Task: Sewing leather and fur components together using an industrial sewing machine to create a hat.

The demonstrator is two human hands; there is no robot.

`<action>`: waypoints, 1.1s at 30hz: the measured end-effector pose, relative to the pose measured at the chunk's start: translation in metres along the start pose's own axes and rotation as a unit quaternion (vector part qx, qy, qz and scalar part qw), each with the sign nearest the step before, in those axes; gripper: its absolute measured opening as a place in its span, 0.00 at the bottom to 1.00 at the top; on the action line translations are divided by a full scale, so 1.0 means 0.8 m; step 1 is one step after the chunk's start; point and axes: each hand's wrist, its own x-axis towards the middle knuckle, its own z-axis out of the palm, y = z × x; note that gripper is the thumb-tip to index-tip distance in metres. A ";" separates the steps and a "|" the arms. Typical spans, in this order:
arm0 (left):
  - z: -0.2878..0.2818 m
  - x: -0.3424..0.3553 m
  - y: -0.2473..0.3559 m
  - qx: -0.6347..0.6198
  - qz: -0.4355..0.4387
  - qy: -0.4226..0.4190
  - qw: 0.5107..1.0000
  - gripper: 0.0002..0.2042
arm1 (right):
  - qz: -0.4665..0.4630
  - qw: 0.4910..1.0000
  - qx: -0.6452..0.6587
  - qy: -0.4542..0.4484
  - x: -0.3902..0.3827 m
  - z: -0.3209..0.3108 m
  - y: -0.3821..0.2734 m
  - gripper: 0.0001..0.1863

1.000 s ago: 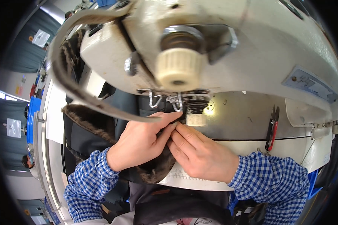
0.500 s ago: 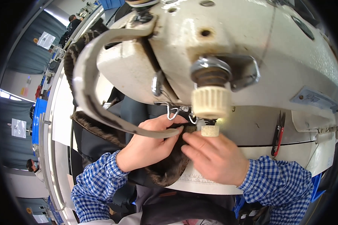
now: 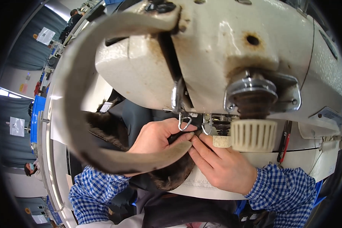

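Note:
Under the white sewing machine head (image 3: 136, 76) lies a dark padded piece (image 3: 135, 114) with brown fur trim (image 3: 169, 176). My left hand (image 3: 159, 135) pinches its edge just below the wire thread guides (image 3: 184, 123), partly hidden behind a curved beige band (image 3: 76, 114). My right hand (image 3: 220, 167) meets the left at that edge, fingers together on the fabric, thumb hidden. A ribbed cream knob (image 3: 252, 135) is above the right hand.
Red-handled snips (image 3: 283, 146) lie on the machine bed at right, near a printed ruler strip (image 3: 201, 184). A blue bin (image 3: 38, 117) stands beyond the left table edge. Two people (image 3: 74, 21) (image 3: 32, 169) are in the background at left.
The machine head looms larger, its knob further right in view. My right fingertips, slightly apart from the left half a second ago, have moved up against the left thumb at the fabric edge.

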 end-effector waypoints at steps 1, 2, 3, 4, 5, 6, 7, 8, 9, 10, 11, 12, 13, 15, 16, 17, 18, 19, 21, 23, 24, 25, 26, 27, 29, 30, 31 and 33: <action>-0.001 0.000 0.001 -0.002 -0.001 -0.002 1.000 0.10 | 0.002 1.000 0.001 -0.003 0.001 -0.001 0.000 0.22; -0.003 0.001 0.002 -0.011 0.001 -0.005 1.000 0.10 | 0.001 1.000 -0.005 -0.001 0.002 -0.002 -0.001 0.22; -0.007 0.002 0.005 -0.017 0.001 -0.006 1.000 0.10 | -0.002 1.000 -0.011 0.003 0.004 -0.001 -0.002 0.22; -0.012 0.003 0.010 0.014 -0.006 -0.018 1.000 0.10 | 0.000 1.000 -0.009 0.004 0.006 -0.001 -0.002 0.22; -0.014 0.005 0.011 0.015 -0.007 -0.019 1.000 0.10 | -0.005 1.000 -0.015 0.009 0.008 0.000 -0.002 0.21; -0.014 0.006 0.011 0.034 -0.009 -0.025 0.999 0.10 | -0.013 1.000 -0.023 0.014 0.006 0.000 -0.001 0.21; -0.013 0.007 0.011 0.054 -0.011 -0.031 0.998 0.10 | -0.014 1.000 -0.024 0.015 0.005 0.000 -0.003 0.21; -0.011 0.008 0.014 0.068 -0.004 -0.032 0.997 0.11 | -0.008 1.000 -0.006 0.009 0.004 -0.002 -0.006 0.21; -0.010 0.009 0.019 0.069 -0.005 -0.032 0.997 0.11 | -0.001 1.000 0.012 0.002 0.003 -0.004 -0.007 0.21; -0.009 0.010 0.025 0.092 -0.006 -0.035 0.995 0.10 | -0.001 1.000 0.012 0.003 0.003 -0.004 -0.007 0.21; -0.008 0.010 0.027 0.115 -0.007 -0.038 0.993 0.10 | 0.001 1.000 0.016 -0.004 0.003 -0.004 -0.006 0.21; -0.007 0.009 0.026 0.114 -0.007 -0.038 0.993 0.10 | 0.004 1.000 0.019 -0.011 0.004 -0.005 -0.005 0.21; -0.004 0.006 0.022 0.145 0.040 -0.017 0.989 0.10 | 0.004 1.000 0.018 -0.012 0.006 -0.006 -0.005 0.21; 0.001 -0.003 0.015 0.174 0.087 0.005 0.981 0.11 | 0.010 0.999 0.037 -0.012 0.011 -0.010 -0.006 0.20; 0.003 -0.008 0.013 0.203 0.104 0.006 0.974 0.13 | 0.009 0.999 0.036 -0.012 0.010 -0.006 -0.005 0.20; 0.003 -0.012 0.012 0.232 0.121 0.008 0.965 0.15 | -0.002 1.000 0.009 0.015 0.008 0.003 -0.002 0.19; 0.003 -0.015 0.008 0.216 0.124 -0.012 0.968 0.21 | -0.012 0.999 -0.018 0.037 0.008 0.008 0.000 0.17; 0.003 -0.014 0.008 0.212 0.124 -0.011 0.969 0.21 | -0.011 0.999 -0.018 0.033 0.008 0.008 0.000 0.17; 0.002 -0.014 0.011 0.195 0.121 -0.033 0.973 0.25 | 0.013 0.999 -0.050 0.001 0.009 0.005 0.000 0.19; 0.003 -0.014 0.008 0.185 0.137 -0.032 0.973 0.25 | 0.026 0.998 -0.057 -0.001 0.011 0.004 -0.004 0.16; 0.004 -0.012 0.006 0.186 0.135 -0.049 0.972 0.25 | 0.040 0.997 -0.068 -0.001 0.010 0.005 -0.003 0.12; 0.006 -0.010 0.005 0.186 0.134 -0.066 0.971 0.25 | 0.037 0.997 -0.072 -0.006 0.008 0.006 -0.001 0.12; 0.007 -0.008 0.009 0.174 0.118 -0.084 0.974 0.25 | 0.037 0.994 -0.098 0.032 0.007 0.007 0.003 0.12; 0.009 -0.007 0.007 0.170 0.119 -0.078 0.975 0.25 | 0.034 0.989 -0.122 0.070 0.007 0.007 0.006 0.11; 0.014 -0.007 0.001 0.186 0.183 -0.057 0.964 0.24 | 0.067 0.987 -0.139 0.054 0.005 0.007 0.005 0.10; 0.015 -0.010 0.003 0.180 0.172 -0.065 0.966 0.21 | 0.071 0.989 -0.125 0.039 0.002 0.010 0.007 0.10; 0.016 -0.011 0.003 0.175 0.172 -0.059 0.968 0.21 | 0.066 0.989 -0.127 0.034 0.000 0.011 0.010 0.10; 0.017 -0.013 0.000 0.190 0.161 -0.095 0.964 0.22 | 0.051 0.994 -0.089 0.022 -0.002 0.012 0.014 0.11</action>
